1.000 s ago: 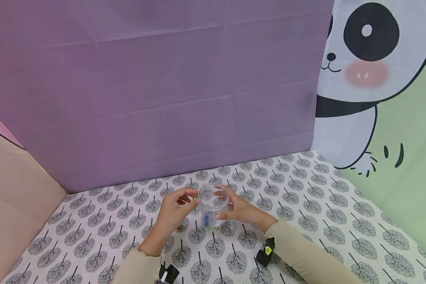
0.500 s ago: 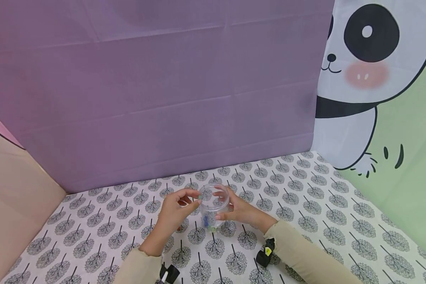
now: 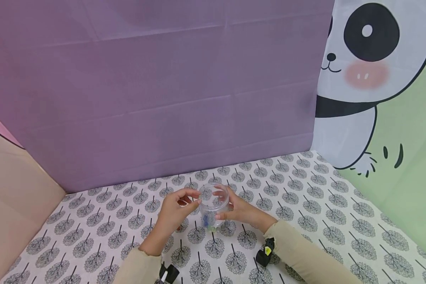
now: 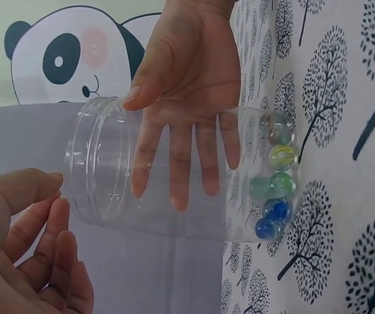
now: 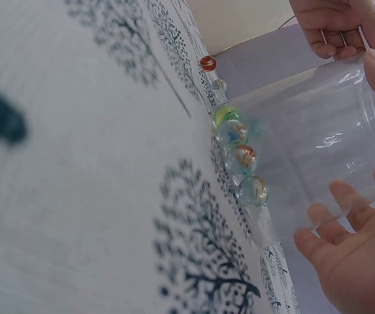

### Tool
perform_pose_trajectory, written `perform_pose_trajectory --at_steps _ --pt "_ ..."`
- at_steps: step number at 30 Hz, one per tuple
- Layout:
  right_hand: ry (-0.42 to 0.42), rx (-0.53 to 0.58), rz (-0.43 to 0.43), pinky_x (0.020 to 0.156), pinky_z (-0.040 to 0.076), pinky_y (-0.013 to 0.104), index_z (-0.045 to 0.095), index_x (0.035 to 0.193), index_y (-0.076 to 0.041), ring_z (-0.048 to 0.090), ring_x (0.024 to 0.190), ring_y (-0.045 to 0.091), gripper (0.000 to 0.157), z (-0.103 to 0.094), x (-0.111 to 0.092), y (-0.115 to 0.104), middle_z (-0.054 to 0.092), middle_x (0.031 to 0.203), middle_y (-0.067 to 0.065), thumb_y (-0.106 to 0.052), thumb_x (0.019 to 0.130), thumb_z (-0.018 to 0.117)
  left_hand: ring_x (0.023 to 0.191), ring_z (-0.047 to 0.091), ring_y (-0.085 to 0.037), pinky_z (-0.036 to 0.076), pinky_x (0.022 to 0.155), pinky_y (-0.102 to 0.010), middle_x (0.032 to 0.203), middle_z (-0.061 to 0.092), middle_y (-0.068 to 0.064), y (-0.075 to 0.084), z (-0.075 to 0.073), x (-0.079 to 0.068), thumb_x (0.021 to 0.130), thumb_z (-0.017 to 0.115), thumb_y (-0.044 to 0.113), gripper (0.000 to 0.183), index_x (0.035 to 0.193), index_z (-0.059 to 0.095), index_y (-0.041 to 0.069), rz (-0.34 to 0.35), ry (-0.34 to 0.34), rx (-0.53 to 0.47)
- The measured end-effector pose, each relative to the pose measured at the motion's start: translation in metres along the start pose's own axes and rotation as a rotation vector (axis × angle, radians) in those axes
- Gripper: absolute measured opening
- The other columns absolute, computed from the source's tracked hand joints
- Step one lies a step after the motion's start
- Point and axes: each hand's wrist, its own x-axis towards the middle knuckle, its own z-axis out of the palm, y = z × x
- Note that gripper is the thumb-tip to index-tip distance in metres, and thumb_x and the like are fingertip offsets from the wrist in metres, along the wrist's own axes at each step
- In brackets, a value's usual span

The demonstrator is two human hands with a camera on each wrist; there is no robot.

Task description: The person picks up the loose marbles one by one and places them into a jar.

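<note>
A clear wide-mouthed jar (image 3: 214, 209) stands upright before me, with several glass marbles (image 4: 281, 157) at its bottom: blue, green, yellow-streaked and amber-swirled. My right hand (image 3: 239, 209) holds its far right side, thumb near the rim and fingers spread around the wall. My left hand (image 3: 177, 207) is at the left side of the mouth, thumb and forefinger pinched together right at the rim. A small marble seems pinched there, largely hidden by the fingertips. In the left wrist view the other left fingers curl below the pinch.
A red marble (image 5: 208, 63) and a pale clear marble (image 5: 219, 86) appear beyond the jar's base in the right wrist view. The table wears a white tree-print cloth (image 3: 106, 236). A purple curtain (image 3: 163, 98) rises behind it, with a panda-print wall (image 3: 358, 130) at right.
Both hands and the jar keep almost the same place. The green spot at my left fingertips shows less now than a second ago.
</note>
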Motion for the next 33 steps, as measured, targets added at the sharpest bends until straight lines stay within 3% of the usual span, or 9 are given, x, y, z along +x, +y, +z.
perform_pose_trajectory --at_steps 5,12,19,25,33 --pt "0.001 0.030 0.025 0.107 0.031 0.052 0.017 0.147 -0.033 0.036 0.132 0.039 0.086 0.000 -0.001 -0.002 0.029 0.151 0.009 -0.021 0.082 0.073 0.080 0.056 -0.012 0.047 0.079 -0.027 0.095 0.068 -0.002 0.001 -0.001 -0.002 0.081 0.073 0.008 0.017 0.097 0.072 0.011 0.009 -0.004 -0.014" --pt "0.000 0.024 0.021 0.107 0.030 0.051 0.014 0.150 -0.024 0.036 0.132 0.038 0.090 0.000 -0.001 -0.004 0.029 0.151 0.010 -0.021 0.082 0.074 0.082 0.057 -0.013 0.047 0.081 -0.028 0.095 0.067 -0.001 -0.002 -0.005 -0.004 0.081 0.073 0.009 0.017 0.098 0.072 0.011 -0.021 -0.003 -0.018" --pt "0.003 0.016 0.014 0.108 0.029 0.052 0.015 0.150 -0.025 0.036 0.132 0.038 0.091 0.000 -0.002 -0.004 0.030 0.150 0.010 -0.022 0.081 0.074 0.081 0.055 -0.014 0.049 0.075 -0.027 0.094 0.066 -0.003 -0.003 -0.012 -0.010 0.081 0.073 0.008 0.018 0.099 0.071 0.010 -0.055 0.004 -0.019" --pt "0.001 0.024 0.016 0.108 0.028 0.052 0.017 0.148 -0.029 0.035 0.133 0.038 0.088 0.000 -0.002 -0.002 0.030 0.150 0.009 -0.022 0.081 0.074 0.083 0.057 -0.013 0.047 0.079 -0.025 0.096 0.067 -0.004 -0.014 -0.019 -0.010 0.081 0.073 0.008 0.017 0.098 0.071 0.010 -0.084 0.015 0.015" --pt "0.005 0.011 0.014 0.109 0.028 0.051 0.019 0.147 -0.032 0.034 0.134 0.037 0.087 0.000 -0.001 0.000 0.031 0.150 0.008 -0.021 0.081 0.074 0.077 0.058 -0.013 0.049 0.071 -0.023 0.102 0.067 -0.007 -0.029 -0.028 -0.012 0.081 0.072 0.005 0.018 0.099 0.071 0.008 -0.114 0.010 -0.009"
